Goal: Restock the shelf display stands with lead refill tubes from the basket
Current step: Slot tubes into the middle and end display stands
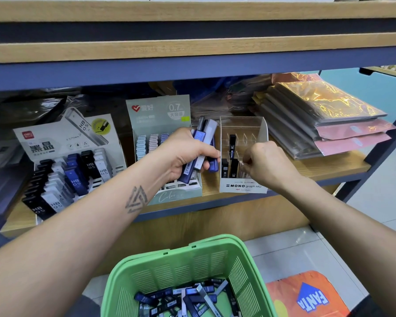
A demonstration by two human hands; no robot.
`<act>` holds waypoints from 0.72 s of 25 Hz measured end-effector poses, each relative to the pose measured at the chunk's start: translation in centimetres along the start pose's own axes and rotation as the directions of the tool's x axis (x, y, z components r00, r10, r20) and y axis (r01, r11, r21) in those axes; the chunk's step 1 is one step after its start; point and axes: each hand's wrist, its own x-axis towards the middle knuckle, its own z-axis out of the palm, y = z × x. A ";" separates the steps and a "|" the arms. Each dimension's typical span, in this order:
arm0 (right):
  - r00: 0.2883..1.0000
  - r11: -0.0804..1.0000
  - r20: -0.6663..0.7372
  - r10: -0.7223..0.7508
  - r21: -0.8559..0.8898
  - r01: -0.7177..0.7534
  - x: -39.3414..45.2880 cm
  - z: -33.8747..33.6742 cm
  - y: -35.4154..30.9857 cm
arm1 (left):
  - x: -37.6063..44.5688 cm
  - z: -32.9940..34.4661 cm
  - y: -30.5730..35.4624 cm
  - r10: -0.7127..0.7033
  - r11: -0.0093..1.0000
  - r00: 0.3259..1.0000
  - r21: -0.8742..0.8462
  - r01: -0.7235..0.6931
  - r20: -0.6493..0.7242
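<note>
Several lead refill tubes (200, 154) were gripped in the left hand (183, 154) before the shelf, while the right hand (264, 164) pinched one tube at the MONO stand (242, 186). Loosened fingers could drop the bundle beside the basket (185, 266).

Both forearms reach forward over the green basket (188, 266). The left hand (185, 154) is curled in a grip, knuckles up; the right hand (264, 162) pinches with bent fingers.
</note>
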 end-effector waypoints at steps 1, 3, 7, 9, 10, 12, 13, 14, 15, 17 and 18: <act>1.000 1.000 -0.008 0.003 0.008 -0.003 0.0 0.0 0.1 | 0.0 0.0 0.0 0.001 1.000 1.000 0.000 -0.001 0.000; 1.000 0.999 -0.025 -0.002 0.036 0.003 0.1 0.1 0.1 | 0.0 0.0 0.0 0.005 1.000 1.000 -0.001 -0.005 -0.001; 1.000 0.997 -0.016 -0.006 0.076 0.007 0.0 0.1 0.2 | 0.1 0.0 0.0 0.002 1.000 1.000 -0.006 -0.002 0.000; 1.000 0.997 -0.018 -0.008 0.076 0.009 -0.1 0.2 0.4 | 0.1 0.1 0.0 0.002 1.000 1.000 -0.006 -0.002 0.004; 1.000 0.997 -0.023 -0.014 0.070 0.015 -0.2 0.3 0.4 | 0.0 0.1 0.0 0.004 1.000 1.000 -0.006 -0.004 0.005; 1.000 0.998 -0.026 -0.017 0.067 0.019 -0.2 0.3 0.3 | 0.0 0.1 0.1 0.008 1.000 1.000 -0.009 -0.008 0.004; 1.000 0.997 -0.016 -0.008 0.070 0.009 -0.1 0.2 0.3 | -0.1 0.0 0.1 0.009 1.000 1.000 -0.012 -0.009 0.003; 1.000 0.997 -0.004 0.007 0.074 -0.006 0.0 0.0 0.4 | -0.1 0.0 0.1 0.010 1.000 1.000 -0.013 -0.010 0.004; 1.000 0.997 0.001 0.022 0.075 -0.022 0.2 -0.1 0.5 | -0.1 0.0 0.1 0.011 1.000 1.000 -0.012 -0.011 0.004; 0.999 0.997 -0.012 0.047 0.058 -0.046 0.4 -0.6 0.8 | -0.1 0.0 0.2 0.012 1.000 1.000 -0.014 -0.012 0.003; 0.998 0.997 -0.020 0.060 0.058 -0.059 0.5 -0.8 0.8 | -0.1 0.0 0.2 0.011 1.000 1.000 -0.015 -0.011 0.004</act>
